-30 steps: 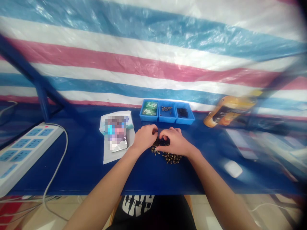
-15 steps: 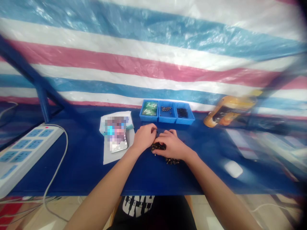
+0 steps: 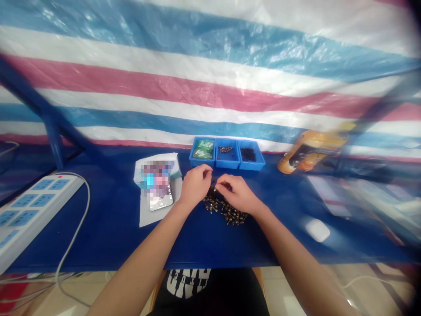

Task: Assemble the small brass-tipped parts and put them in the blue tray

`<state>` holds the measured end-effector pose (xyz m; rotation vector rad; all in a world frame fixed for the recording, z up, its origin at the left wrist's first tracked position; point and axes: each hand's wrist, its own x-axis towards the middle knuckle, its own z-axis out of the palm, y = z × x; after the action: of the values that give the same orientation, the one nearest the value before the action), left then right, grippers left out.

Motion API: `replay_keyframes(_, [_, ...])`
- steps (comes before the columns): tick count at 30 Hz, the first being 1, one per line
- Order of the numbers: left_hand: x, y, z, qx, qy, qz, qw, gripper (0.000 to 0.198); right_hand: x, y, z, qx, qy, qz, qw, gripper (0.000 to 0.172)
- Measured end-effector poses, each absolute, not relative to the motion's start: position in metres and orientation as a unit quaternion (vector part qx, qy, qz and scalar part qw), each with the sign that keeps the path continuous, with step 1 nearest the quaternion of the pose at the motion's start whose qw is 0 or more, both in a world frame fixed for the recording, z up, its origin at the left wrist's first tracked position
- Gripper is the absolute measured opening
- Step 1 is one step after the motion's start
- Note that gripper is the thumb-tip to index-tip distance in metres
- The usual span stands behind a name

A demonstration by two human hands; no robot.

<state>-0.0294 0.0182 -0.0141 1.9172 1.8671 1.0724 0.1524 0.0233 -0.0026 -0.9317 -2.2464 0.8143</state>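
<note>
A heap of small dark and brass-coloured parts (image 3: 226,212) lies on the blue table (image 3: 108,232) in front of me. My left hand (image 3: 194,185) and my right hand (image 3: 236,194) are both curled just above the heap's far edge. Their fingertips pinch together around a tiny dark piece between them, too small to name. Behind the hands stand three joined blue bins (image 3: 226,153): green-and-white pieces on the left, a few brass bits in the middle, black bits on the right.
A phone (image 3: 159,193) lies on white paper (image 3: 154,210) left of my hands. A white power strip (image 3: 29,206) with its cable sits at the far left. An orange bottle (image 3: 309,151) lies at the right, with a white mouse (image 3: 317,230) nearer. A striped tarp hangs behind.
My right hand has lifted off the heap and pulled back, uncovering more parts. Both hands now meet in a fingertip pinch slightly higher than before.
</note>
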Motion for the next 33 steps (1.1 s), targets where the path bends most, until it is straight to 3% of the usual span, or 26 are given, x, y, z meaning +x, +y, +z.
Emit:
replay_keyframes(9, [-0.013,0.009,-0.001,0.724,0.506,0.430,0.184,0.018,0.155,0.041,-0.012,-0.384,-0.649,0.478,0.450,0.024])
replay_keyframes(15, [-0.010,0.009,-0.005,0.701,0.496,0.470,0.205,0.013,0.153,0.039,-0.009,-0.386,-0.630,0.504,0.446,0.025])
replay_keyframes(21, [-0.011,0.010,-0.004,0.706,0.500,0.462,0.196,0.012,0.154,0.034,-0.009,-0.423,-0.696,0.411,0.409,0.040])
replay_keyframes(28, [-0.010,0.009,-0.003,0.693,0.497,0.476,0.214,0.017,0.155,0.036,-0.009,-0.429,-0.696,0.420,0.394,0.046])
replay_keyframes(33, [-0.011,0.009,0.000,0.652,0.550,0.487,0.189,0.016,0.154,0.045,-0.014,-0.434,-0.599,0.470,0.481,0.032])
